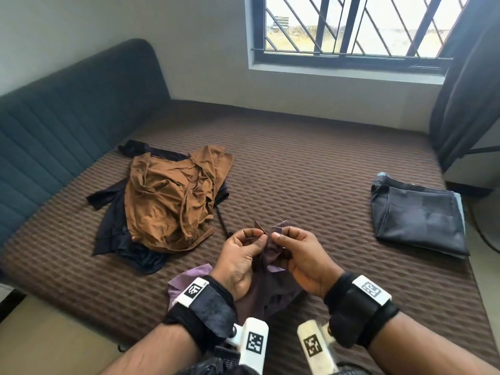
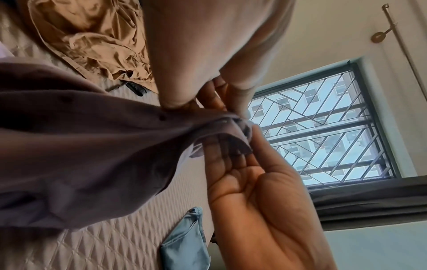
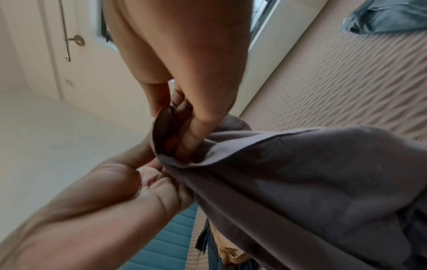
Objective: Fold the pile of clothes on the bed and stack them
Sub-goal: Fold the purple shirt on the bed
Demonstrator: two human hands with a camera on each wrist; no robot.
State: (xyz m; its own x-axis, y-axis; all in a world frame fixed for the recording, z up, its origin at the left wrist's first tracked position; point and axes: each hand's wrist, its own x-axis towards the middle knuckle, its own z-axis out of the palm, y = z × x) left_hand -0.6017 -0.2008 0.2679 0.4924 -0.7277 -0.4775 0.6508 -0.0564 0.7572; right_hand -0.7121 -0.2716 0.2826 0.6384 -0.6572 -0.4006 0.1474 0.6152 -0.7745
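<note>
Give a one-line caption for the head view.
Both hands, left hand and right hand, pinch a purple shirt above the bed.

The bed (image 1: 311, 163) wore a brown cover quilted in a wavy diamond pattern. The crumpled shirt (image 1: 170, 196) on the pile was rust-brown, over black garments (image 1: 113, 231). The held garment (image 1: 270, 288) was dusky purple, lighter lilac on its turned side. The folded jeans (image 1: 416, 217) were dark grey. The headboard (image 1: 67, 125) was ribbed teal, the curtain (image 1: 465, 85) black.

Head cam: high, looks down over bed (image 1: 311, 169). Wrist cams: v. close, upward at fingers; both catch window.
</note>
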